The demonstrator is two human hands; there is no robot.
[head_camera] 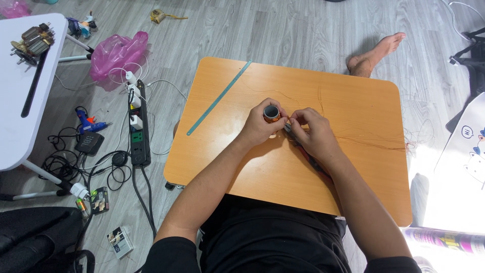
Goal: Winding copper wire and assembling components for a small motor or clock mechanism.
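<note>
Black-clothed lap fills the frame's bottom. At centre, the left hand (pixel 258 129) is curling its fingers around a small copper-wound spool (pixel 272 114), open end facing up, axis upright, over the orange table (pixel 353 187). Touching it, the right hand (pixel 310 132) is pinching thin wire (pixel 374 143) trailing rightward.

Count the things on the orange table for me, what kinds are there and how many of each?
Small roll, held by the left hand: 1
Ruler: 1
Thin copper wire, pinched by the right hand: 1
Total: 3 things on the orange table.
</note>
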